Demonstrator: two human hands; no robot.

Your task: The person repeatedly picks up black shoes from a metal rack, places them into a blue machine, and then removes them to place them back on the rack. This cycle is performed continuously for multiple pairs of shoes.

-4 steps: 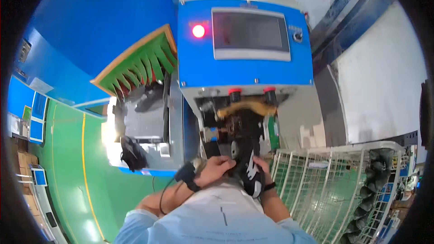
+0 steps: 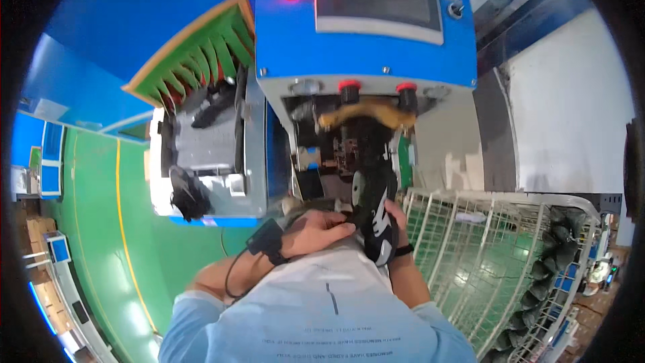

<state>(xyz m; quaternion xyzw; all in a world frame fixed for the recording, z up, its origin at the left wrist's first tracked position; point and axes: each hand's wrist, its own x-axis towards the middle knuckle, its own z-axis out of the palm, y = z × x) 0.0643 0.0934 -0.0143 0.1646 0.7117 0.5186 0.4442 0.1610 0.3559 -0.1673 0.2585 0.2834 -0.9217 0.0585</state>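
A black shoe (image 2: 379, 218) with white markings is upright in front of my body, just below the opening of a blue machine (image 2: 363, 57). My right hand (image 2: 398, 223) is closed round the shoe's right side, with its fingers partly hidden behind it. On the other side, my left hand (image 2: 312, 232) has its fingers curled and pressed together at the shoe's left edge. What lies between those fingertips is too dark to make out. A tan curved piece (image 2: 366, 114) hangs in the machine opening above the shoe.
Left of the machine, a grey belt (image 2: 208, 141) under a green strip curtain (image 2: 208, 60) carries dark shoes. A black shoe (image 2: 188, 195) sits at its near end. To the right stands a white wire cart (image 2: 463, 255) with dark items along its far side.
The view has shifted, so the machine and belt sit higher in the picture. Both hands and the shoe also appear higher, but by less. The right hand keeps its hold on the shoe.
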